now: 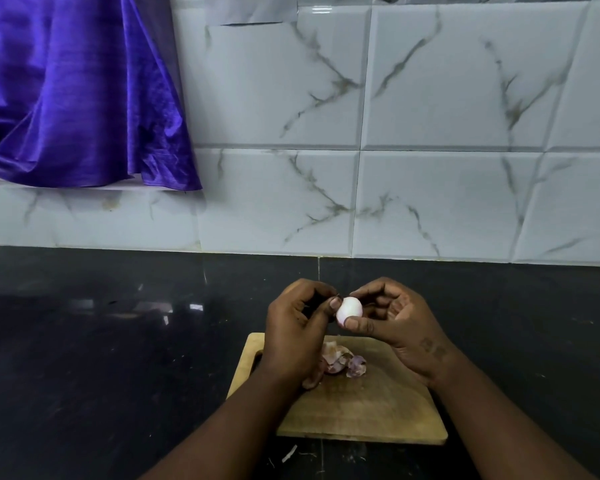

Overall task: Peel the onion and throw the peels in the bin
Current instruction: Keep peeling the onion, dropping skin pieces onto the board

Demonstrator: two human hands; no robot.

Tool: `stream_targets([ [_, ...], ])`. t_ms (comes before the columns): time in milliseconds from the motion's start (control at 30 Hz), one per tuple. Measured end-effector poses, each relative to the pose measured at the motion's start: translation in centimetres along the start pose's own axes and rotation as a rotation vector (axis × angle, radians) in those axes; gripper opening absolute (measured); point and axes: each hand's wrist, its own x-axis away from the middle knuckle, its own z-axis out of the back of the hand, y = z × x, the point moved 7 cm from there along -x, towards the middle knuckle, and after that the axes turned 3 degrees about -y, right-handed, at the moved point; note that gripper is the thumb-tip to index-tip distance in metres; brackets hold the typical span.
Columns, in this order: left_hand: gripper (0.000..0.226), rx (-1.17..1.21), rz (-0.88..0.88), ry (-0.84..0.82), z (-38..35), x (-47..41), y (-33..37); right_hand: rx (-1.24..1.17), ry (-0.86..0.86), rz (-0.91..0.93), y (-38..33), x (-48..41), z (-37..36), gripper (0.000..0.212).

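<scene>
Blk counter [118, 358], tile wall [430, 116]; board [361, 410], peels [340, 360], held onion [349, 310].

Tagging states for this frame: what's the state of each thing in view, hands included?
rectangular wooden cutting board: flat on the black counter.
small pale onion: peeled, held above the board.
left hand: thumb and forefinger pinch the onion's end.
right hand: pinches the onion.
purple-pink onion peels: loose pile on the board, not binned.
shiny purple cloth: hanging, draped.
</scene>
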Motion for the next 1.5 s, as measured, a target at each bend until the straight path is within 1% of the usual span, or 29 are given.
stream_targets([
  [100, 0.018, -0.015, 0.007, 0.028, 0.0, 0.1, -0.1, 0.018, 0.005, 0.036, -0.1, -0.1, -0.2, 0.041],
  [267, 0.015, 0.190, 0.201, 0.000, -0.4, 0.0, -1.5, -0.025, -0.028, 0.054, 0.0, -0.2, -0.1, 0.043],
  [400, 0.018, 0.278, 0.290, -0.018, -0.8, 0.1, -2.2, -0.046, -0.044, 0.065, 0.1, -0.3, -0.1, 0.045],
  [567, 0.030, 0.480, 0.419, -0.015, -1.5, 0.5, -2.8, -0.104, -0.064, 0.040, 0.3, -0.3, -0.1, 0.043],
  [633, 0.032, 0.500, 0.438, 0.000, -1.7, 0.7, -2.9, -0.123, -0.071, 0.029, 0.4, -0.4, -0.2, 0.042],
  [700, 0.026, 0.437, 0.432, 0.035, -1.5, 0.7, -2.9, -0.129, -0.085, 0.025, 0.4, -0.5, -0.3, 0.043],
  [733, 0.024, 0.397, 0.437, 0.083, -0.8, 0.5, -3.1, -0.133, -0.094, 0.022, 0.3, -0.4, -0.4, 0.044],
  [800, 0.022, 0.326, 0.456, 0.241, 1.7, 0.0, -3.8, -0.138, -0.106, 0.016, 0.1, -0.1, -0.1, 0.047],
  [833, 0.021, 0.278, 0.451, 0.284, 2.9, -0.3, -4.0, -0.127, -0.103, 0.013, 0.0, -0.1, 0.3, 0.047],
  [867, 0.019, 0.205, 0.419, 0.274, 3.5, -0.4, -3.9, -0.110, -0.097, 0.007, 0.1, 0.0, 0.5, 0.047],
  [933, 0.020, 0.031, 0.306, 0.136, 2.5, -0.1, -2.5, -0.101, -0.070, -0.027, 0.6, -0.1, 0.9, 0.048],
  [1000, 0.025, -0.129, 0.193, 0.008, 0.6, 0.5, -0.9, -0.124, -0.038, -0.065, 1.1, -0.2, 0.9, 0.051],
  [1067, 0.027, -0.311, 0.078, -0.068, -0.4, 0.8, -0.2, -0.155, -0.019, -0.092, 1.4, -0.2, 0.8, 0.057],
  [1133, 0.029, -0.415, 0.022, -0.133, -0.5, 0.7, -0.1, -0.189, 0.001, -0.110, 1.6, -0.1, 1.1, 0.062],
  [1200, 0.029, -0.478, -0.005, -0.175, -0.7, 0.9, 0.2, -0.218, 0.024, -0.126, 1.8, 0.0, 1.2, 0.060],
  [1233, 0.024, -0.485, -0.015, -0.189, -1.0, 1.1, 0.5, -0.229, 0.031, -0.134, 1.8, 0.0, 1.2, 0.055],
  [1300, 0.009, -0.458, -0.012, -0.215, -1.2, 1.3, 0.9, -0.244, 0.020, -0.144, 1.8, -0.1, 1.0, 0.043],
  [1400, 0.014, -0.436, -0.010, -0.238, -1.3, 1.2, 0.7, -0.284, -0.010, -0.181, 1.9, 0.0, 0.6, 0.034],
  [1500, 0.014, -0.441, -0.059, -0.202, -1.3, 1.2, 1.2, -0.331, -0.008, -0.231, 1.9, 0.3, 0.4, 0.039],
])
